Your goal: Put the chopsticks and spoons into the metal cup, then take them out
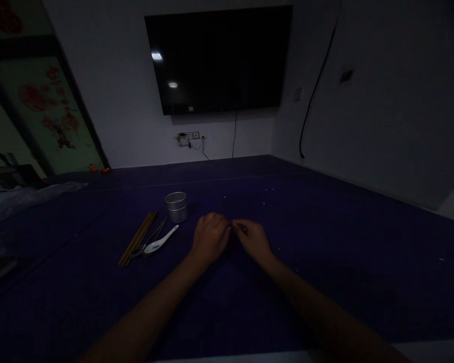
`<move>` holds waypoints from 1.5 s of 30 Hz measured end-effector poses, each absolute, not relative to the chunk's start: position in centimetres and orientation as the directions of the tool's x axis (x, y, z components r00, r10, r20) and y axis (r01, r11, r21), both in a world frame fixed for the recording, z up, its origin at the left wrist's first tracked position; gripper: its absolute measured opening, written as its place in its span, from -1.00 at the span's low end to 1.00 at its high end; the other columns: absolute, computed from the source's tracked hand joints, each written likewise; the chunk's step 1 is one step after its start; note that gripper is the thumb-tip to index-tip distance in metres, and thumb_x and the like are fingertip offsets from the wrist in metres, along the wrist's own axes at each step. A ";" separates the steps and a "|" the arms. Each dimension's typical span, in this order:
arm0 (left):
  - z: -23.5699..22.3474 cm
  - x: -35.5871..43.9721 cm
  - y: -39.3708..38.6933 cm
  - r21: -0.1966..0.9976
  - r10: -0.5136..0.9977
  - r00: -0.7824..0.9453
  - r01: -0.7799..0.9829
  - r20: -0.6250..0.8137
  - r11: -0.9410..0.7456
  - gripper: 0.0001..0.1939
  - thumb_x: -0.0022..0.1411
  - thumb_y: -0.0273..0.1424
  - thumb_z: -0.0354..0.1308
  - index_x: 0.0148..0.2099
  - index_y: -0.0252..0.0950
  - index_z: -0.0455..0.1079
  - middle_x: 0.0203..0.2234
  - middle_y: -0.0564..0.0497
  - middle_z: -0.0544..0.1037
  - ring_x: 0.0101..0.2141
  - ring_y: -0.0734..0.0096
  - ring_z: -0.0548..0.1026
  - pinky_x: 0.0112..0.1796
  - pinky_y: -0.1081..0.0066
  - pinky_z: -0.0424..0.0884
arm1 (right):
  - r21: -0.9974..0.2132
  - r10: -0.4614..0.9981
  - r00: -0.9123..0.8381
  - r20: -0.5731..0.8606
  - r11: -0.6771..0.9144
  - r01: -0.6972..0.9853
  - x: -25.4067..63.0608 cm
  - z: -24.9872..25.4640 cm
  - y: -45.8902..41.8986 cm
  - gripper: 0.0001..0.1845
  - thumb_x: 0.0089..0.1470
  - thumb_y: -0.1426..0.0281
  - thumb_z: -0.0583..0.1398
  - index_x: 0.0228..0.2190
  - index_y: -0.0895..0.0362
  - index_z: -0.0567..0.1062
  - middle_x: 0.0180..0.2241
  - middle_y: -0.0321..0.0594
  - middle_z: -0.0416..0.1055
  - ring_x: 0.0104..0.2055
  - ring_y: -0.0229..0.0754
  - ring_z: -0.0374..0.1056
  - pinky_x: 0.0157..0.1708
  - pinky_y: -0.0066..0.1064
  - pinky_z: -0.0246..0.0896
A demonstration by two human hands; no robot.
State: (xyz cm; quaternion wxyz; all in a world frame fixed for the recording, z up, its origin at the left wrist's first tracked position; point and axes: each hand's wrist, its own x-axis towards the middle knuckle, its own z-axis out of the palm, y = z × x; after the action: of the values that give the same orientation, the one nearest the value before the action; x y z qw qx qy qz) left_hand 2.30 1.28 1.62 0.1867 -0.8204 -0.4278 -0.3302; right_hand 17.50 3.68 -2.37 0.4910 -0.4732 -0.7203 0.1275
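Observation:
Both my hands rest close together on a dark blue cloth (325,242) in a dim room. My left hand (211,236) is curled, knuckles up, with its fingers closed toward the right hand. My right hand (254,238) is also closed, its fingertips pinched at something small and dark between the two hands; I cannot make out what it is. To the left of my left hand lie a white spoon (161,240), a bundle of wooden chopsticks (137,238) and some dark utensils beside them. A small metal cup (176,206) stands upright just behind them.
A dark television (219,58) hangs on the far wall above a wall socket (191,136) with cables. A black cable (318,85) runs down the right wall. Crumpled clear plastic (18,199) lies at the left edge. Small white specks dot the cloth.

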 end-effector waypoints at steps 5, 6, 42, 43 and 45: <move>-1.8 1.1 1.1 0.104 0.691 0.338 0.853 0.639 -0.512 -0.85 0.20 -0.38 0.02 -0.39 -0.29 0.35 -0.43 -0.02 0.48 -0.34 0.36 0.38 -0.31 0.35 0.26 | -0.632 0.853 -0.056 0.518 0.426 0.648 17.6 -2.2 3.4 -0.67 0.10 0.23 0.05 -0.46 0.12 0.53 -0.54 -0.22 0.48 -0.50 -0.21 0.38 -0.48 -0.44 0.15; -2.0 0.8 1.2 0.144 0.707 0.308 0.853 0.637 -0.501 -0.84 0.19 -0.37 0.03 -0.41 -0.29 0.35 -0.45 -0.01 0.47 -0.36 0.38 0.38 -0.32 0.36 0.26 | -0.620 0.855 -0.063 0.515 0.423 0.660 17.5 -2.2 3.4 -0.67 0.10 0.23 0.05 -0.45 0.11 0.54 -0.54 -0.23 0.48 -0.49 -0.21 0.38 -0.47 -0.45 0.14; 1.4 -16.0 3.1 0.301 0.738 -0.667 0.729 0.107 0.615 -0.44 0.06 -0.03 -0.02 -0.19 -0.43 0.45 -0.27 -0.38 0.51 -0.21 -0.09 0.47 -0.35 0.17 0.37 | -0.474 0.851 -0.147 0.504 0.415 0.777 17.1 -2.0 3.0 -0.64 0.12 0.21 0.02 -0.42 0.08 0.56 -0.54 -0.23 0.49 -0.51 -0.22 0.36 -0.54 -0.45 0.01; 1.5 -16.0 3.1 0.303 0.742 -0.662 0.732 0.107 0.610 -0.44 0.06 -0.03 -0.02 -0.19 -0.43 0.45 -0.27 -0.38 0.51 -0.21 -0.09 0.47 -0.35 0.17 0.37 | -0.473 0.850 -0.151 0.505 0.419 0.775 17.1 -2.0 3.0 -0.64 0.12 0.21 0.02 -0.42 0.08 0.56 -0.53 -0.22 0.49 -0.50 -0.22 0.37 -0.54 -0.46 0.02; 1.3 -16.2 3.1 0.305 0.748 -0.654 0.740 0.113 0.600 -0.46 0.07 -0.04 -0.03 -0.19 -0.42 0.45 -0.27 -0.37 0.52 -0.21 -0.09 0.47 -0.35 0.18 0.37 | -0.466 0.847 -0.163 0.506 0.428 0.775 17.2 -2.0 3.0 -0.63 0.12 0.20 0.02 -0.42 0.08 0.56 -0.53 -0.23 0.49 -0.50 -0.22 0.37 -0.54 -0.46 0.01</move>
State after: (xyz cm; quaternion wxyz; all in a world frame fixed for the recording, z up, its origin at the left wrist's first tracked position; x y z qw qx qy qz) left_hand -16.18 3.11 1.34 -0.0130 -0.4159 -0.8943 -0.1644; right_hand 17.17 2.99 -1.97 0.3667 -0.5327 -0.7611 0.0493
